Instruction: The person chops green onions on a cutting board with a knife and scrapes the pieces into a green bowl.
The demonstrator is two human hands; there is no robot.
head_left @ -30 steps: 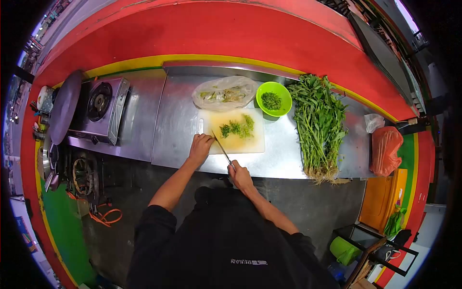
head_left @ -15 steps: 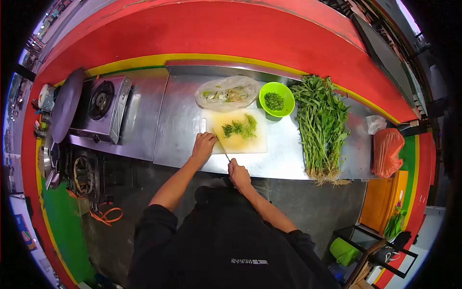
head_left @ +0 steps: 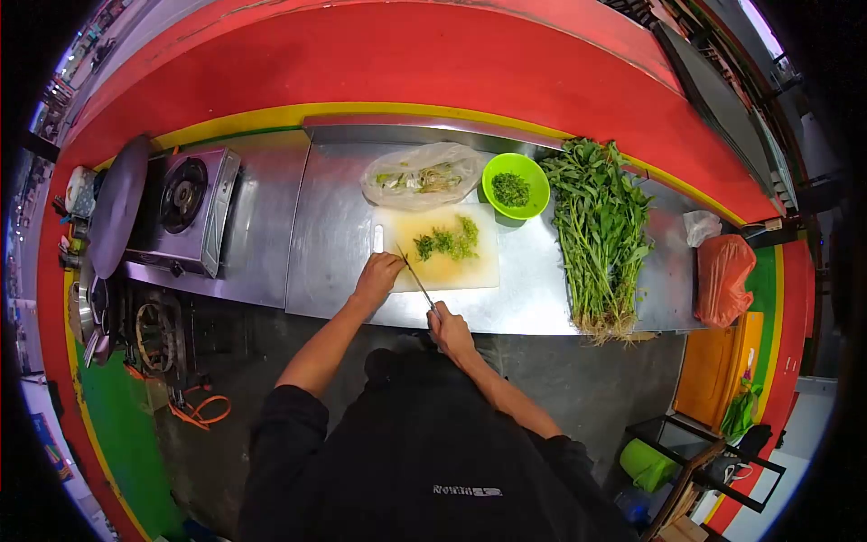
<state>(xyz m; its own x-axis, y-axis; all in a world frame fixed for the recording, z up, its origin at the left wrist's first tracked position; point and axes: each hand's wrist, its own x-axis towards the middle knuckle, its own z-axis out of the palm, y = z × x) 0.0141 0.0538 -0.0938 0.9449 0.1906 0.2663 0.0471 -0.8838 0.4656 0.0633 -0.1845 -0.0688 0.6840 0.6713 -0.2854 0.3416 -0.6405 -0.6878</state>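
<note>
My right hand is closed around the handle of a knife, whose blade slants up and left across the near left part of a white cutting board. Close to the blade's left side, my left hand has its fingers bent and pressed together at the board's left edge. Whatever those fingers hold is hidden. Chopped greens, dark to pale green, lie in a small heap on the board, right of the blade. Behind the board stands a lime-green bowl with finely chopped greens inside.
A clear plastic bag of stems lies behind the board. To the right are a big bunch of leafy greens with roots and a red plastic bag. A gas stove and a large round pan lid stand left on the metal counter.
The knife blade has turned slightly and shows a thinner edge near my left fingers. The view has shifted a little. Both hands stay in nearly the same place, and the heap looks unchanged.
</note>
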